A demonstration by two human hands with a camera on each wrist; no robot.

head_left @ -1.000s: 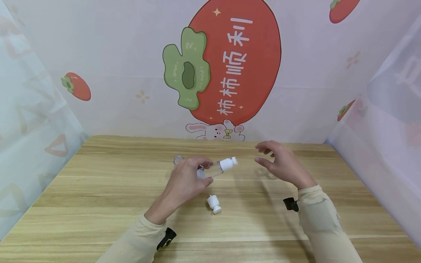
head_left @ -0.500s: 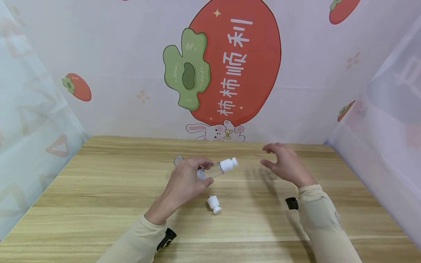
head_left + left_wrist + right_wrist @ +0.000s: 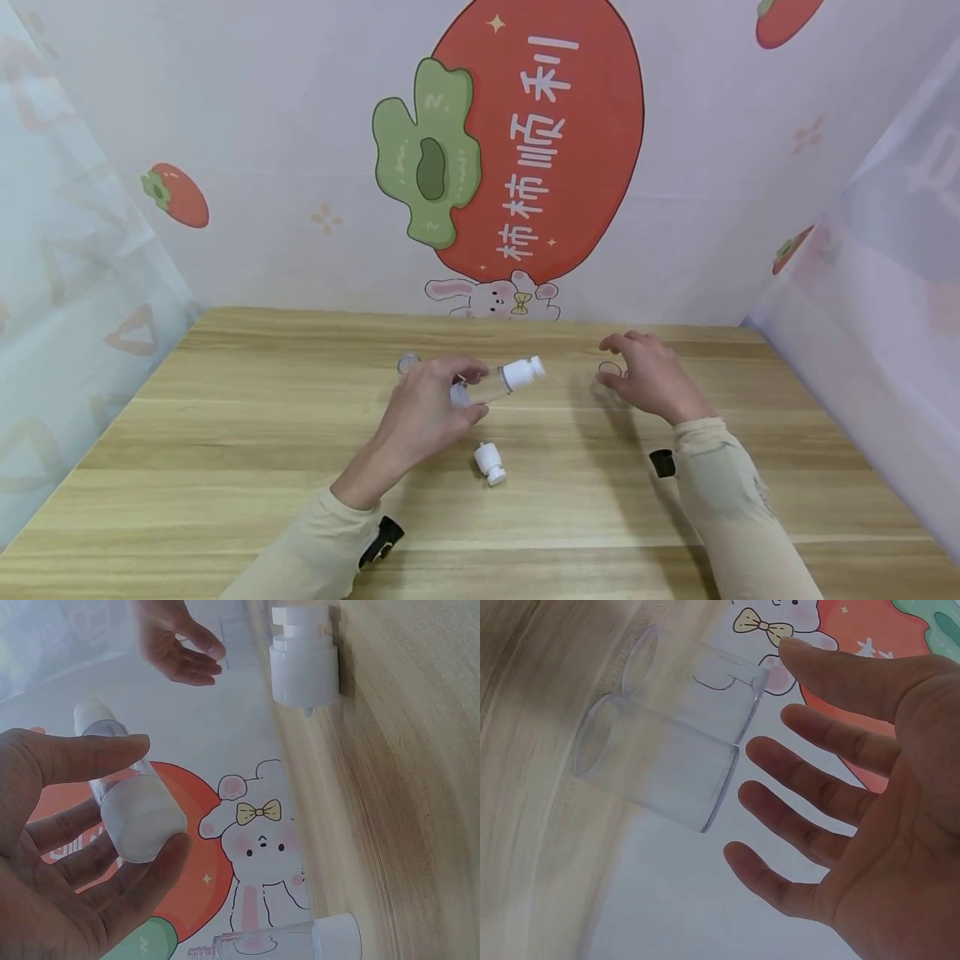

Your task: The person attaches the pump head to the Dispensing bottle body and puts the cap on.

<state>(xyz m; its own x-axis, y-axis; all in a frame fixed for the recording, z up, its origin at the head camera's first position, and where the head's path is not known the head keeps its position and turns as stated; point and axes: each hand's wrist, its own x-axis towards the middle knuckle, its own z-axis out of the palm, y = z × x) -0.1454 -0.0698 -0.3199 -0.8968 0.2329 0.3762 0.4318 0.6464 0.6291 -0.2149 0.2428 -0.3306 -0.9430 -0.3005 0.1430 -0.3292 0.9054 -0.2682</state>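
Note:
My left hand (image 3: 420,412) grips a small clear bottle with a white pump top (image 3: 519,375), tilted above the table with its top toward the right. In the left wrist view its white base (image 3: 142,817) sits between thumb and fingers. My right hand (image 3: 651,379) holds nothing; its fingers are spread and loosely bent. Two clear cylindrical covers (image 3: 656,765) stand side by side on the table just beyond its fingertips, seen in the right wrist view. A loose white pump head (image 3: 490,463) lies on the table in front of my left hand.
Behind my left hand stands another clear bottle with a white base (image 3: 337,937), mostly hidden in the head view. The wooden table (image 3: 247,467) ends at a printed cloth backdrop (image 3: 300,250), with cloth at both sides.
My right hand has shifted a little to the right and slightly down, near the clear covers. My left hand and its bottle stay in place.

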